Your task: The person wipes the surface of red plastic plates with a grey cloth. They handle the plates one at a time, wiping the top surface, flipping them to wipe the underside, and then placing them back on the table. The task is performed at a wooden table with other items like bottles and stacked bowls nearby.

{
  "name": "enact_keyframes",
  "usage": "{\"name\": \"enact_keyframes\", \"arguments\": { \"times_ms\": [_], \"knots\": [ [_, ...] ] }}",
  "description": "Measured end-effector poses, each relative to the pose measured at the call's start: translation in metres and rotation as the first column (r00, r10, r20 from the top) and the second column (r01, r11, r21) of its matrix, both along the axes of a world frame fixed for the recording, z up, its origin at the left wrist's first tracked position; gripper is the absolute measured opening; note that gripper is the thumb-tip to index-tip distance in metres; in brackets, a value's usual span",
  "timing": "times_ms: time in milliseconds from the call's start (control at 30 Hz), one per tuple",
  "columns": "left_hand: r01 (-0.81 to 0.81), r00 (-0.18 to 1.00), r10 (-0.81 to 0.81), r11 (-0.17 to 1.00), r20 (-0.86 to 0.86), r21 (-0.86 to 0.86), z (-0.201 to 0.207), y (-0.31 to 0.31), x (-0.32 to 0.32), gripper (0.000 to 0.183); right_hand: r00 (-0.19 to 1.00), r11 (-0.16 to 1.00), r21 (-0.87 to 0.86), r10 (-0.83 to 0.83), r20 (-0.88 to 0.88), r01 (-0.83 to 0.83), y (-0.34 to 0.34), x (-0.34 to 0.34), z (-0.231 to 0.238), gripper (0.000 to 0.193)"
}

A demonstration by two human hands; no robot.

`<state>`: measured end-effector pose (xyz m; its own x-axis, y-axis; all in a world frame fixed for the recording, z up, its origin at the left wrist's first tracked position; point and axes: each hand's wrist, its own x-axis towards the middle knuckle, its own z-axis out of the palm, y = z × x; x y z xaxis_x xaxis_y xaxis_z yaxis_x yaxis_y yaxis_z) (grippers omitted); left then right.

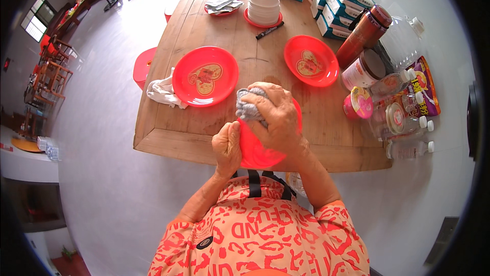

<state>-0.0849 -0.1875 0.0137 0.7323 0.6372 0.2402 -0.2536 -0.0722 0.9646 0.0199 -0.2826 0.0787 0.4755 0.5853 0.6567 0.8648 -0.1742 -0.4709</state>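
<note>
My left hand [227, 147] grips the lower left rim of a red plastic plate [255, 151], held tilted above the near edge of the wooden table [168, 138]. My right hand [275, 115] presses a crumpled grey cloth [247, 105] against the plate's upper part and covers much of it. Two more red plates with heart pictures lie flat on the table: one [205, 76] left of my hands, one [311, 60] at the right.
A white rag [162, 92] lies by the left plate. Stacked white bowls [264, 5] on a red dish, a black marker [269, 30], tissue packs [337, 0], a red flask [363, 35], jars and small bottles [408, 148] crowd the far and right sides. Red stools [143, 65] stand left.
</note>
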Motion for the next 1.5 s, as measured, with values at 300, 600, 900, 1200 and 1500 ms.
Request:
{"name": "enact_keyframes", "arguments": {
  "times_ms": [300,600,900,1200,1500],
  "knots": [
    [-0.006,1.000,0.006,0.999,0.002,-0.040,-0.006,0.005,-0.003,0.037,0.860,0.983,0.178,0.048,-0.508,0.050,-0.032,0.041,-0.031,0.023],
    [-0.052,0.998,0.059,0.960,0.017,-0.275,-0.024,0.011,0.003,0.038,0.560,0.943,0.263,0.109,-0.821,0.202,-0.046,0.032,-0.066,0.024],
    [-0.017,1.000,0.020,0.940,0.004,-0.342,-0.037,0.007,0.013,0.039,0.880,0.906,0.133,-0.342,-0.330,0.402,-0.038,0.019,-0.089,0.042],
    [0.154,0.981,-0.095,0.907,0.167,-0.393,-0.048,0.007,0.015,0.034,0.989,0.990,0.045,-0.136,0.057,0.134,0.001,-0.035,-0.057,0.044],
    [0.062,0.995,-0.025,0.916,0.098,-0.396,-0.038,0.001,0.017,0.034,0.980,0.980,-0.037,-0.198,0.000,0.198,0.005,-0.004,-0.038,0.040]
  ]
}}
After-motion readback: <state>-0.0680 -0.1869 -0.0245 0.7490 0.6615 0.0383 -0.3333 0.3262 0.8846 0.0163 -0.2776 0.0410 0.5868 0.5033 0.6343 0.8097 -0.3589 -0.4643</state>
